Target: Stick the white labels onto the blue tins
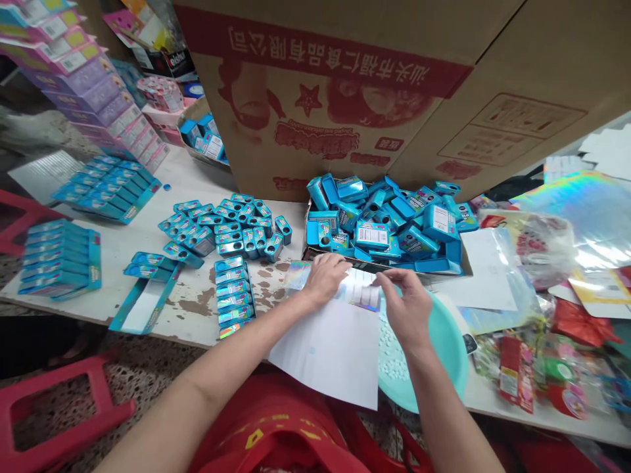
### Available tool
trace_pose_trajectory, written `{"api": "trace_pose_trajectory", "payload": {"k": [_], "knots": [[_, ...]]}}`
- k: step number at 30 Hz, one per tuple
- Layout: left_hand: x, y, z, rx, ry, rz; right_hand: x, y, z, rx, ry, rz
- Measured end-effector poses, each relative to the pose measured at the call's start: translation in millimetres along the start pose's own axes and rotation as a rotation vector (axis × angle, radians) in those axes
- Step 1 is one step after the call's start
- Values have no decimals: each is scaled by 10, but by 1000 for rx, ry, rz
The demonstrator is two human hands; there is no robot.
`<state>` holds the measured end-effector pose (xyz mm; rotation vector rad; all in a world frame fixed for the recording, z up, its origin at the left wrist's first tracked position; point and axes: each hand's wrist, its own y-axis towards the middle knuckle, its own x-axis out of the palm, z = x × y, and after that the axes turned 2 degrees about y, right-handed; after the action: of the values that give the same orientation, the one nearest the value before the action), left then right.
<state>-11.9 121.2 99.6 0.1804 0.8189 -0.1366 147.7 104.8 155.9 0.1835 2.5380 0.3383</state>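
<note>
Right hand (408, 307) pinches smooth, iridescent-edged sheet (332, 348); left hand (323, 279) lies on it, grip unclear.

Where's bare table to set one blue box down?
Bare, stained tabletop shows between the part-filled tray and the row of blue boxes; another patch lies between that row and the white sheet. It is crowded right of the turquoise basin, with plastic packets.

white sheet (330, 348), shiny label strip (365, 292) across far end
</note>
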Motion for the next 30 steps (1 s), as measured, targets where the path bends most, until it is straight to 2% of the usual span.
{"api": "trace_pose_trajectory", "payload": {"k": [2,4,7,10,14,17,19,21,23,25,30], "knots": [[-87,-89,98,44,-240,60,-36,-9,-129,41,96,30],[-210,-218,211,35,-525,67,-8,-51,-265,69,186,2],[-425,-455,280,-107,-849,-12,172,-161,-490,98,307,-49],[-683,-723,117,-280,-925,-1,525,-302,-700,132,409,-88],[-1112,-1135,-406,-403,-808,97,1300,-528,-886,225,470,-87],[-1394,-1411,-958,-474,-755,147,2040,-722,-921,446,582,-185],[-1505,-1530,-1360,-514,-717,156,2509,-832,-891,531,572,-248],[-1542,-1589,-1729,-549,-653,128,2884,-908,-830,502,447,-239],[-1524,-1602,-2019,-563,-579,82,3135,-948,-757,461,341,-210],[-1479,-1589,-2213,-547,-526,60,3275,-960,-693,452,289,-194],[-1363,-1543,-2452,-482,-441,62,3396,-950,-642,468,177,-165]]}}
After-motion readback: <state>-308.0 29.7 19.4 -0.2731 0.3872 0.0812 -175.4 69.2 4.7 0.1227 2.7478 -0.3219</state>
